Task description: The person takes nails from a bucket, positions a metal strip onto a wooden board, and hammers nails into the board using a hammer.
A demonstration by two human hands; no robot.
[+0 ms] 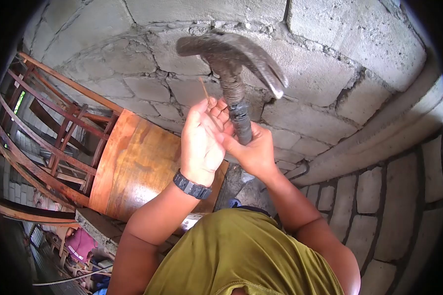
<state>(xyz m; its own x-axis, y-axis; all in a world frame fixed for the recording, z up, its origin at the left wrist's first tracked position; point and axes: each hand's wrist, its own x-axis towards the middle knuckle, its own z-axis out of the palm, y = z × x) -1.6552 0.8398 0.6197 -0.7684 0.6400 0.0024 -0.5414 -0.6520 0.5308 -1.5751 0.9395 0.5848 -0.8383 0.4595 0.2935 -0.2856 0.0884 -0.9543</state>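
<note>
A claw hammer (236, 91) is held upright in front of the block wall, its metal head at the top and its handle wrapped in dark tape or cord. My right hand (257, 151) is closed round the lower handle. Beside it, my left hand (204, 140), with a dark watch on the wrist, has its palm turned up and its fingers curled. A thin orange-brown stick or nail (204, 87) rises from the left fingertips. The two hands touch near the handle.
A brown wooden surface (138, 167) lies to the left, with a curved wooden chair frame (59, 132) beyond it. Grey block wall (310, 105) runs ahead and to the right. A maroon cloth (81, 244) and other items show at the lower left.
</note>
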